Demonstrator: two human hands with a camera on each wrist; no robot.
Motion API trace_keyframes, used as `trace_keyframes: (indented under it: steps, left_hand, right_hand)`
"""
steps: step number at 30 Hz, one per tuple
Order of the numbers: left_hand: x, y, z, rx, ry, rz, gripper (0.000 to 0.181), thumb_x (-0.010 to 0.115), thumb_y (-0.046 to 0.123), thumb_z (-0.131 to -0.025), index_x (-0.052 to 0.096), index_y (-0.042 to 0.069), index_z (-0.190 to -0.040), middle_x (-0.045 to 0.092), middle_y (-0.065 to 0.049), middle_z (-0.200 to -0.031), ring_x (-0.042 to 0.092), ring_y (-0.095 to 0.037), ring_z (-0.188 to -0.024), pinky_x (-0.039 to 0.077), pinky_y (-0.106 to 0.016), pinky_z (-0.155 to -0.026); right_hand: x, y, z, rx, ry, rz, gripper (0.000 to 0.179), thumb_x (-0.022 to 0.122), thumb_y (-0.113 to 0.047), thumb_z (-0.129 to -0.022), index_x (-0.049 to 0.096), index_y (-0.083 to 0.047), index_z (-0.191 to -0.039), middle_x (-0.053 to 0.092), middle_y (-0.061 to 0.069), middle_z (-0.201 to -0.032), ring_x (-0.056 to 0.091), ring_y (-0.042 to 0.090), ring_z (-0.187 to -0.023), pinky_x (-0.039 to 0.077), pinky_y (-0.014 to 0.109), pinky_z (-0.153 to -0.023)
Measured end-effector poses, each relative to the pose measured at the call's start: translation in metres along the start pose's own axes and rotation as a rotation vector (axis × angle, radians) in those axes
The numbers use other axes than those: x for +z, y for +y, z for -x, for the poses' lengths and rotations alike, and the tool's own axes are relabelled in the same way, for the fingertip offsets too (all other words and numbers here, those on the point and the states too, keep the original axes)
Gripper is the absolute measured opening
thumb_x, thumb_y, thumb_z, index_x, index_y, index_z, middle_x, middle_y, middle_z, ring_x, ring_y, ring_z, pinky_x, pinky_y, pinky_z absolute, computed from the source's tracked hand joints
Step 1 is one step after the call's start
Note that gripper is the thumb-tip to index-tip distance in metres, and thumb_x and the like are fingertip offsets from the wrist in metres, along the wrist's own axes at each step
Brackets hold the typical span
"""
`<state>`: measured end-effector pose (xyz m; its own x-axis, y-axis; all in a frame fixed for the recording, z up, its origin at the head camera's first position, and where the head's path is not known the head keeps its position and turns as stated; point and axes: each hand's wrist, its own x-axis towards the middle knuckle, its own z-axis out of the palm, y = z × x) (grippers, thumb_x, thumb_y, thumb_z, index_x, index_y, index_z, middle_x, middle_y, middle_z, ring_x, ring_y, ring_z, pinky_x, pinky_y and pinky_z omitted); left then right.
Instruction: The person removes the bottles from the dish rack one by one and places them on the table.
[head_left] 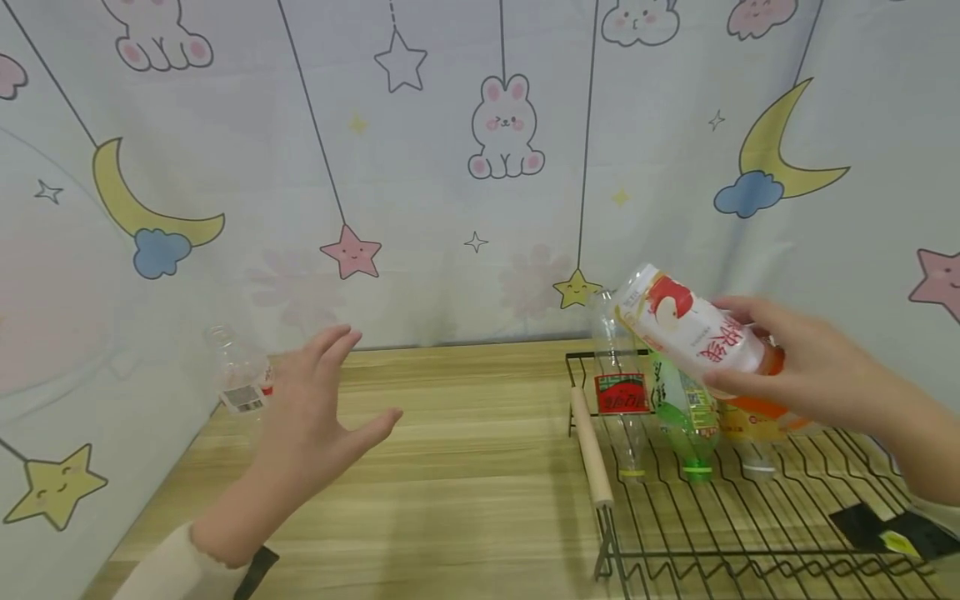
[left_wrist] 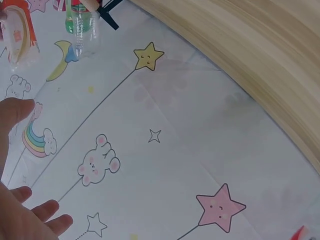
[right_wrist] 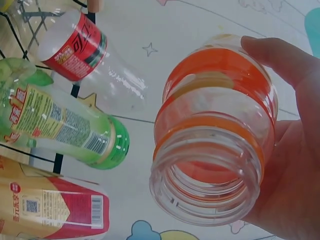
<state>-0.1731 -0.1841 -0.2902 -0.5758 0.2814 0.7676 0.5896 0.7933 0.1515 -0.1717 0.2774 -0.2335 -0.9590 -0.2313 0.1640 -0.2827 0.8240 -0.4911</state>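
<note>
My right hand [head_left: 821, 367] grips a plastic bottle [head_left: 686, 321] with a white, red and orange label, tilted above the rack with its base toward the upper left. In the right wrist view the mouth of this bottle [right_wrist: 205, 185] is uncapped and faces the camera. My left hand [head_left: 303, 417] is raised over the table, fingers spread and holding nothing. Behind it stands a clear bottle [head_left: 238, 367], partly hidden by the hand. Upside down in the rack are a clear bottle with a red label [head_left: 621, 393], a green bottle [head_left: 688, 412] and a yellow-labelled bottle [head_left: 750, 423].
A black wire rack [head_left: 675, 533] with a wooden handle [head_left: 591, 446] occupies the right side of the wooden table [head_left: 450, 467]. A printed cloth [head_left: 435, 183] hangs behind the table and along its left side.
</note>
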Motion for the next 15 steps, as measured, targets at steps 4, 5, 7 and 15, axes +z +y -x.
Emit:
trace_keyframes:
  steps: [4, 5, 7, 15]
  left_hand:
    - [0.002, 0.006, -0.002, 0.064, 0.016, 0.007, 0.085, 0.085, 0.024, -0.062, 0.045, -0.003, -0.132, 0.047, -0.022, -0.131, 0.047, -0.042, -0.112, 0.034, -0.054, -0.093]
    - [0.002, 0.008, -0.002, 0.081, 0.019, 0.011, 0.084, 0.085, 0.023, -0.062, 0.045, -0.003, -0.131, 0.048, -0.022, -0.130, 0.046, -0.042, -0.112, 0.033, -0.054, -0.093]
    - [0.003, 0.011, -0.003, 0.116, 0.031, 0.008, 0.084, 0.085, 0.023, -0.061, 0.046, -0.003, -0.130, 0.049, -0.022, -0.128, 0.047, -0.040, -0.113, 0.033, -0.054, -0.093]
    - [0.005, 0.023, -0.011, 0.174, 0.017, -0.034, 0.086, 0.088, 0.027, -0.059, 0.046, 0.001, -0.130, 0.049, -0.019, -0.128, 0.046, -0.035, -0.120, 0.033, -0.059, -0.095]
  right_hand:
    - [0.004, -0.006, -0.002, -0.046, -0.025, 0.006, 0.082, 0.076, -0.037, -0.082, 0.032, -0.016, -0.148, 0.054, 0.010, -0.109, 0.053, 0.025, -0.088, 0.052, 0.030, -0.051]
    - [0.005, -0.008, -0.003, -0.064, -0.028, 0.010, 0.081, 0.076, -0.037, -0.082, 0.033, -0.015, -0.148, 0.055, 0.009, -0.107, 0.053, 0.025, -0.088, 0.052, 0.029, -0.052]
    - [0.008, -0.013, -0.005, -0.088, -0.042, 0.004, 0.080, 0.077, -0.037, -0.081, 0.035, -0.013, -0.146, 0.055, 0.009, -0.107, 0.053, 0.024, -0.087, 0.053, 0.028, -0.055]
    - [0.018, -0.031, -0.009, -0.122, -0.114, -0.030, 0.078, 0.077, -0.038, -0.081, 0.038, -0.011, -0.144, 0.056, 0.007, -0.107, 0.054, 0.021, -0.086, 0.052, 0.027, -0.055]
